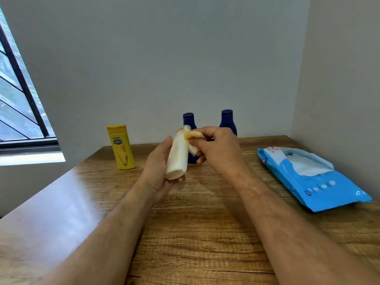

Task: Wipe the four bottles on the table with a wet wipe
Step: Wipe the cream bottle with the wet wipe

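My left hand (157, 167) holds a cream-white bottle (177, 159) tilted above the wooden table (195, 233). My right hand (216, 149) pinches a crumpled wet wipe (193, 137) against the bottle's top and upper side. A yellow bottle (121, 146) stands upright at the back left. Two dark blue bottles stand near the wall: one (189, 122) is partly hidden behind the held bottle and my hands, the other (227, 120) shows above my right hand.
A blue wet-wipe pack (314, 182) lies open on the table's right side, a white wipe sticking out. A window (18, 95) is at the left. Walls close the back and right.
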Motion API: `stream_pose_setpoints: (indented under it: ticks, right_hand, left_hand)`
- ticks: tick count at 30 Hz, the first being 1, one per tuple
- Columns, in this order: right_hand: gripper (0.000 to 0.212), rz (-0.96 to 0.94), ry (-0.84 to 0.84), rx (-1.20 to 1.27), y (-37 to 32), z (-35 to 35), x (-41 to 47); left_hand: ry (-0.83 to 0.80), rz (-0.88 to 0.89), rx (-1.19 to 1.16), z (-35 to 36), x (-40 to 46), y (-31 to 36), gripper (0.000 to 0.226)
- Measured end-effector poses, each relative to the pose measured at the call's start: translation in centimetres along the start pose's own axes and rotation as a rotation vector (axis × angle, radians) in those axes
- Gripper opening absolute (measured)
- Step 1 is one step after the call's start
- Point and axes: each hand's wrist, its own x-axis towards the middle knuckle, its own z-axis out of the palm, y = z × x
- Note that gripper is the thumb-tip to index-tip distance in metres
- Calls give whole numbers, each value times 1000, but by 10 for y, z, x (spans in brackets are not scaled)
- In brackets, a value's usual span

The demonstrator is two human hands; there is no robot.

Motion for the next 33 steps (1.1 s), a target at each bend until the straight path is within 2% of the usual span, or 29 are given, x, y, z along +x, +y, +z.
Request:
stream_pose_setpoints:
  ticks: [3,8,10,12,16,18,20,24,27,30,32,33]
  right_hand:
    - [23,13,-28,-7,0,0,0]
    - [16,65,-356,-52,-4,5,-5]
    - [14,58,-428,-84,-6,6,-7]
    - [14,43,-402,-87,-8,6,-9]
    - [17,-38,-61,-34,-8,3,-5]
    - [20,-57,9,-3,-7,2,-4]
    - [21,-45,-14,7,-7,3,-6]
    - [15,-44,-142,-114,-5,7,-7]
    - [15,-78,-251,-207,-4,8,-8]
    - [19,-167,-352,-351,-6,11,-14]
    - [22,-209,-324,-399,-6,11,-14]
    - [21,-217,-253,-405,-5,10,-12]
  left_hand:
    - [-101,-18,-20,-1,0,-1,53]
    - [-56,-8,-49,-8,4,-1,51]
    - [-67,-16,-79,-9,4,-2,52]
    - [-115,-10,-92,-8,3,-3,54]
    - [-221,-30,-143,-6,0,-1,59]
    - [-270,-64,-168,-6,-1,-1,65]
    - [-294,-89,-199,-5,-3,-2,59]
    - [-241,-85,-310,-4,-2,-1,40]
    - [-210,-91,-390,-8,2,-1,42]
    - [-203,-97,-316,-7,1,-1,41]
    - [-193,-95,-295,-5,0,-1,39]
    - [-177,-89,-276,-4,0,-1,38]
